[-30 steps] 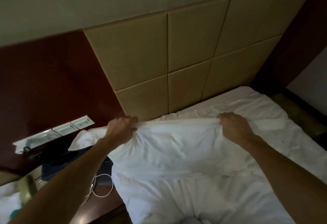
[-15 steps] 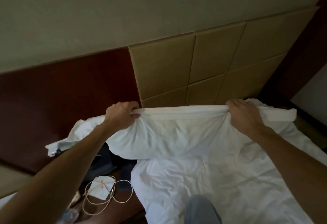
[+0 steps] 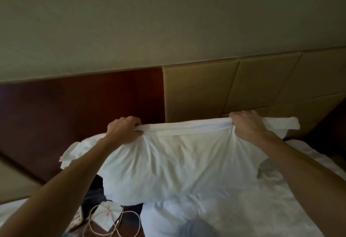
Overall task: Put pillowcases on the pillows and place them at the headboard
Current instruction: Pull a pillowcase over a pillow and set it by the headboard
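Nearest, well short of the headboard (image 3: 202, 90): a white face mask (image 3: 105, 216) and a loop of thin cord (image 3: 131, 220) are noted on a dark surface to the left of the bed. Rumpled white sheet (image 3: 262, 208) lies beside them.

Closer to the headboard, the pillow (image 3: 168, 165) is held up off the sheet, hanging inside its pillowcase (image 3: 280, 123). The bulk sags below the gathered open edge. The left part hangs past the bed's side, over the dark surface.

At the open edge, just in front of the headboard's lowest panels, the left hand (image 3: 124, 130) is fisted tight on bunched fabric. The right hand (image 3: 247, 126) is clamped on the same edge. The hands are well apart, with the hem drawn taut and roughly level between them. A loose flap of fabric sticks out beyond each fist.

Step in hand, as judged: the pillow is being settled down into the case.

- Both grips should be kept firm and the hem level, so the filling drops evenly.
- Short downward shakes are advised over one big swing.
- The lower corners are hidden from view, so their fill may need checking by touch.
- The load should be brought over the sheet before lowering, clear of mask and cord.
- The flaps should be tucked in before the pillow is laid against the headboard.
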The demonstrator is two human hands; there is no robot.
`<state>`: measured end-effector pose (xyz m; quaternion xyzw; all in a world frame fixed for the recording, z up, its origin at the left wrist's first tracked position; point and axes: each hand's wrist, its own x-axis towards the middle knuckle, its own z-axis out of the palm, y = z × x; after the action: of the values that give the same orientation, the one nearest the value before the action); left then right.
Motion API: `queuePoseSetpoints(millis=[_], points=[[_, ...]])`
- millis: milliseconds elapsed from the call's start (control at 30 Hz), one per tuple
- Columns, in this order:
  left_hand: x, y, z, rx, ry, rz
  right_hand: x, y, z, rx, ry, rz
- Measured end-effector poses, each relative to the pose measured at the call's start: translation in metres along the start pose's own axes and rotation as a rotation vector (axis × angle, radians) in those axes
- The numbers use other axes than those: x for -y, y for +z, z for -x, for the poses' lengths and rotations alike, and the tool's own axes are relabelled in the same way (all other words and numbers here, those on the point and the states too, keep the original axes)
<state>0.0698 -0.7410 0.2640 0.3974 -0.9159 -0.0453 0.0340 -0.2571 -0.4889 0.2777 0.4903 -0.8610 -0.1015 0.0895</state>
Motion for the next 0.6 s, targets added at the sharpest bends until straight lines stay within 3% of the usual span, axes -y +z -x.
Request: queuePoseSetpoints(millis=[133,267,433,600], points=[[0.004,0.052,-0.02,0.046,-0.096,-0.004,0.011,0.031,-0.049,0.103,-0.082,-0.032],[0.007,0.088,-0.039,-0.023,-0.195,-0.011,0.021,0.067,-0.101,0.078,-0.164,-0.035],[0.017,0.099,-0.067,-0.14,-0.218,-0.062,0.023,0.096,-0.151,-0.028,-0.234,-0.076],[0.012,0.105,-0.072,-0.257,-0.1,-0.088,0.005,0.128,-0.142,-0.243,-0.253,-0.071]])
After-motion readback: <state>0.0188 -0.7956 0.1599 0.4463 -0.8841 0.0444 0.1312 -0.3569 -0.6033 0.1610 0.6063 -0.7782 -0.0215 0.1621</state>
